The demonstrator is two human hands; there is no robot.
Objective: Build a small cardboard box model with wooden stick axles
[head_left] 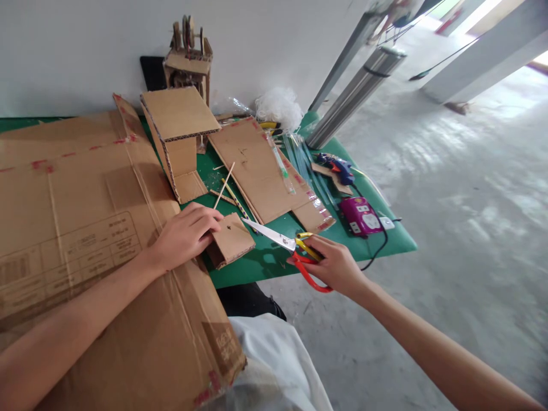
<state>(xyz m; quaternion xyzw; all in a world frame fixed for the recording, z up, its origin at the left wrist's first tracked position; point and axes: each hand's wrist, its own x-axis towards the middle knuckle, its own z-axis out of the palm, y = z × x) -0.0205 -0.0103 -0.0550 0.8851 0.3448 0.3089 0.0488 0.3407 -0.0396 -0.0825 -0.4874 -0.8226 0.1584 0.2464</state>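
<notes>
My left hand [188, 237] is closed on a small folded cardboard piece [236, 242], which has a little dark hole in its top face. In my right hand [336, 264] is a pair of scissors [276, 235] with one red and one yellow handle loop. The scissor blades lie together, their tip pointing left, close to the right edge of the cardboard piece. Just beyond my left hand, a thin wooden stick [224, 185] leans up at a slant. A patterned pencil-like rod [233, 197] lies beside it.
A big flattened cardboard sheet [89, 171] covers the left of the green table [265, 265]. Behind stand a cardboard box frame [180, 114] and a cardboard model [188, 63]. Toward the right lie a cardboard panel [252, 165], glue gun [338, 165] and purple power strip [362, 217].
</notes>
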